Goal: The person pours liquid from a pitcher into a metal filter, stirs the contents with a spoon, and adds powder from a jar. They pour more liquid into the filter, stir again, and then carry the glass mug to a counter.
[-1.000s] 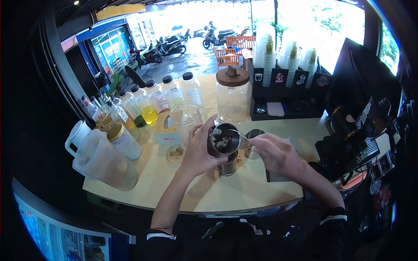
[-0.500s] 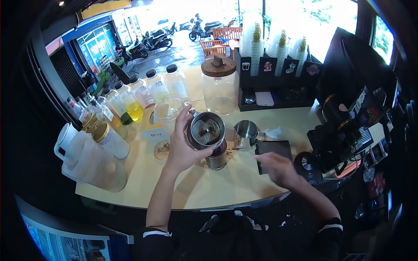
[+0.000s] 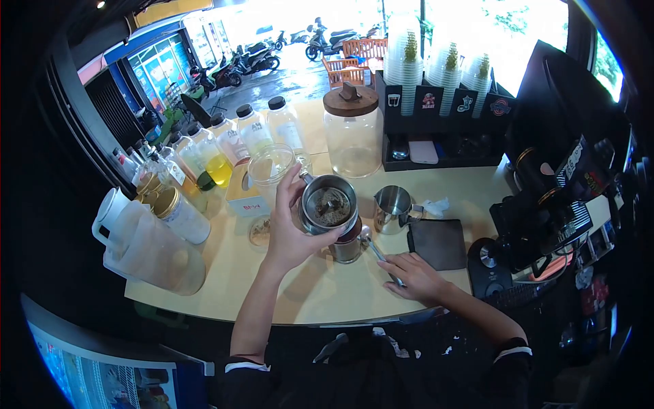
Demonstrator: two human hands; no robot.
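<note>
My left hand (image 3: pixel 289 235) is wrapped round a stainless steel cup (image 3: pixel 308 208), tilted so that its inside faces me. Dark, grainy brown residue (image 3: pixel 332 204) lies in the bottom of the cup. Directly beneath it, partly covered, stands a metal canister (image 3: pixel 346 253) with something dark red at its top. Low over the counter, my right hand (image 3: pixel 417 278) has its fingers closed on the handle of a metal spoon (image 3: pixel 377 252). The spoon's bowl points toward the canister. A steel milk pitcher (image 3: pixel 392 210) stands beyond the right hand.
On the right lie a dark folded cloth or pad (image 3: pixel 437 244) and a black round-topped device (image 3: pixel 488 258). A wooden-lidded glass jar (image 3: pixel 352 146), capped bottles (image 3: pixel 253 129) and a cup rack (image 3: pixel 436 129) line the back. Plastic jugs (image 3: pixel 153 252) stand at left on the counter (image 3: pixel 300 303).
My right hand has come down and left from above the dark pad and now holds the spoon. My left hand still holds the cup over the canister. The view has shifted slightly.
</note>
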